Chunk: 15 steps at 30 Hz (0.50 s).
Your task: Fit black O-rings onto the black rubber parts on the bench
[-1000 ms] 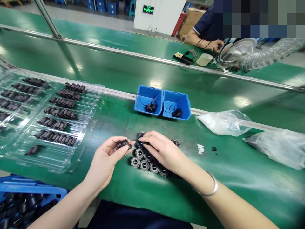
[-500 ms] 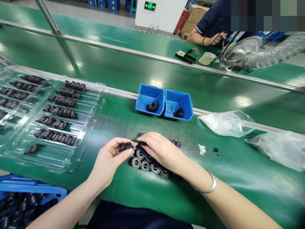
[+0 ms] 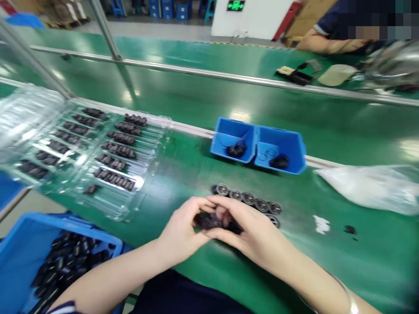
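Note:
My left hand (image 3: 185,233) is closed around a few small black plastic parts (image 3: 209,221), which show between its thumb and fingers. Right up against it is my right hand (image 3: 257,229), its fingertips curled in at those parts. Between its thumb and fingers lies a dark piece, mostly hidden, whose kind I cannot make out. Just beyond the hands, round black cylindrical parts (image 3: 248,199) with ringed tops stand upright in a row; others behind my right hand are largely covered.
Clear plastic trays (image 3: 149,192) at left carry rows of black parts. Two blue bins (image 3: 278,137) hold black rings. A blue crate (image 3: 19,237) of black parts is at lower left. White bits (image 3: 321,224), black bits (image 3: 350,229) and a plastic bag (image 3: 369,187) lie right. A co-worker sits opposite.
My right hand has left the round parts and come together with my left hand at the small black parts. The view has swung left, showing more of the trays and crate.

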Tool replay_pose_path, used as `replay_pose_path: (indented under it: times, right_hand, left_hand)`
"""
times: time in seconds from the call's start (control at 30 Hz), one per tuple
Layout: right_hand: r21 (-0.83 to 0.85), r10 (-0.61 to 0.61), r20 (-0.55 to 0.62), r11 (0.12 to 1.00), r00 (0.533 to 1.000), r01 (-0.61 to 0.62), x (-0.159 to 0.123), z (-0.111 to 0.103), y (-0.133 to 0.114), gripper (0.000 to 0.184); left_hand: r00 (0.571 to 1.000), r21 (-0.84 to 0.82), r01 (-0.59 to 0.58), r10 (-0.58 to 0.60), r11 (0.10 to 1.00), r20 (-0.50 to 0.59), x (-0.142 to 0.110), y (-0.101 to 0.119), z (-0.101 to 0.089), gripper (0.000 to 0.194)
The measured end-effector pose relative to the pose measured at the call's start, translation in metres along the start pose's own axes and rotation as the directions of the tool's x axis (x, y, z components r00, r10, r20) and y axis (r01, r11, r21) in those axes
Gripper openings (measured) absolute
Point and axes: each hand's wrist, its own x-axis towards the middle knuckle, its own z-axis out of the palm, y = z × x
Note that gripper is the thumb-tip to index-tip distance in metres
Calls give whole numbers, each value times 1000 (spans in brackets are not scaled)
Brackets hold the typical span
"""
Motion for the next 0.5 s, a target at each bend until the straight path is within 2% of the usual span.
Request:
replay_pose_path:
  times: [0.07, 0.17, 0.27, 0.33, 0.37, 0.4, 0.43, 0.47, 0.5]
  right_hand:
    - [60, 7, -31, 998, 999, -5, -2, 5, -1, 43]
    - [198, 43, 30, 979, 999, -48, -4, 2, -4, 36]
    - [349, 162, 32, 923, 986, -163, -12, -8, -6, 30]
    - [423, 242, -21, 881, 970, -210, -20, -16, 0, 31]
    - [442, 270, -46, 869, 962, -223, -24, -19, 5, 32]
    - [455, 289, -68, 861, 955, -228, -28, -22, 11, 32]
    - [467, 308, -89, 853, 947, -233, -31, -25, 17, 32]
    - [478, 341, -126, 844, 931, -244, -34, -27, 23, 32]
    - [496, 382, -165, 829, 909, -258, -36, -30, 28, 32]
  left_hand:
    - [998, 59, -21, 18, 998, 55, -3, 7, -3, 35]
    - [993, 99, -34, 22, 995, 114, -9, 23, -9, 32]
    - [988, 41, -16, 9, 999, 152, -18, 42, -21, 21]
    - [996, 138, -56, 46, 989, 74, -27, 49, -41, 11]
    - [995, 296, -83, 96, 952, -27, -32, 50, -56, 10]
    - [974, 478, -52, 150, 877, -169, -36, 50, -74, 13]
    - [933, 648, 67, 182, 759, -310, -40, 47, -94, 15]
    - [879, 760, 267, 173, 593, -445, -44, 42, -116, 16]
    - [809, 778, 488, 129, 396, -573, -47, 36, -137, 21]
